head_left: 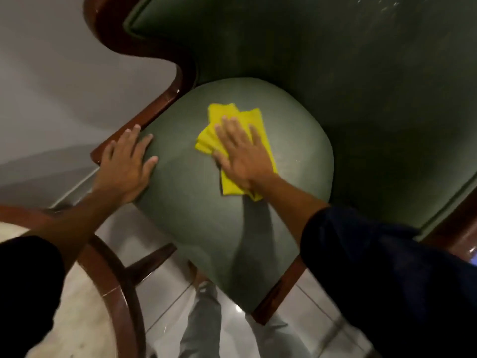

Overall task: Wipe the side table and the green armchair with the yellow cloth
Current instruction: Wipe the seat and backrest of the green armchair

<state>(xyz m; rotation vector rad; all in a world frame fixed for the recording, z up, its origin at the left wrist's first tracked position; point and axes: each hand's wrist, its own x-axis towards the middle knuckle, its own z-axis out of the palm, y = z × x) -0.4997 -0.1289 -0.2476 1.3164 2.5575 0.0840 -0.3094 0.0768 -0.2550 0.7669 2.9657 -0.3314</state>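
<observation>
The green armchair [296, 156] fills the middle of the head view, its rounded seat cushion below a darker green backrest. The folded yellow cloth [229, 188] lies flat on the seat. My right hand [242, 156] presses on the cloth, palm down, fingers spread and pointing toward the backrest. My left hand [127, 164] rests open on the seat's left edge, beside the dark wooden arm frame [154, 107]. The side table [77, 319] shows at the lower left, with a pale top and a curved dark wood rim.
A grey wall rises at the left behind the chair. Glossy pale floor tiles [304, 301] lie below the seat, with my grey trouser legs [204, 319] standing on them. A wooden chair leg [278, 288] juts down at the seat's front right.
</observation>
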